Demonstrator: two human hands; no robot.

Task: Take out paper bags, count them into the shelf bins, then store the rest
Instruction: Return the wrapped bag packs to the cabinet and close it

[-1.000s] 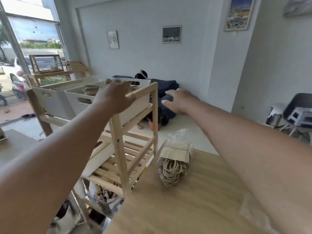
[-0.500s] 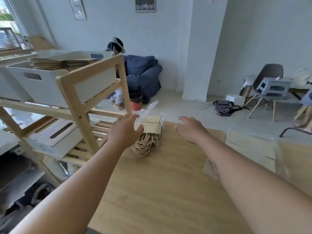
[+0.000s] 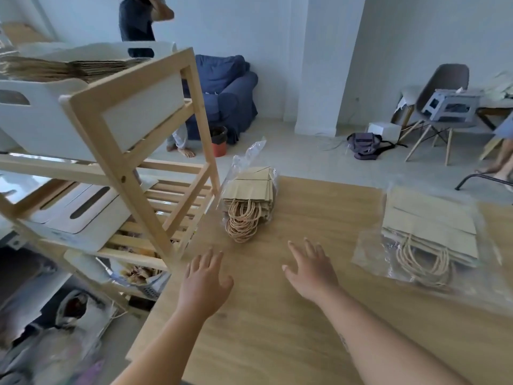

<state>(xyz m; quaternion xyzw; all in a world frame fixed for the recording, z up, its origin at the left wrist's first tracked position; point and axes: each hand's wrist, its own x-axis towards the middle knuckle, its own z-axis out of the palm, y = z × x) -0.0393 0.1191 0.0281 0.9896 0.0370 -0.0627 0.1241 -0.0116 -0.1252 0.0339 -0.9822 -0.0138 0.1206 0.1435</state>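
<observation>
Hands: left hand (image 3: 205, 282) and right hand (image 3: 311, 273) are hovering spread, empty;
Aim: likely reaching for clear-wrapped tan paper-bag bundle (image 3: 251, 188)

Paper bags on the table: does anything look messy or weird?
A little. The small pack by the shelf has its plastic wrap gaping upward and rope handles spilling onto the table. The bigger pack lies flat inside its wrap.

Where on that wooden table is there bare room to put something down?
Bare wood lies between the small bag pack and the large wrapped pack, ahead of the right hand, and on the near table behind the left hand. Crowded: the left edge by the wooden shelf, and the right side under loose plastic.
</observation>
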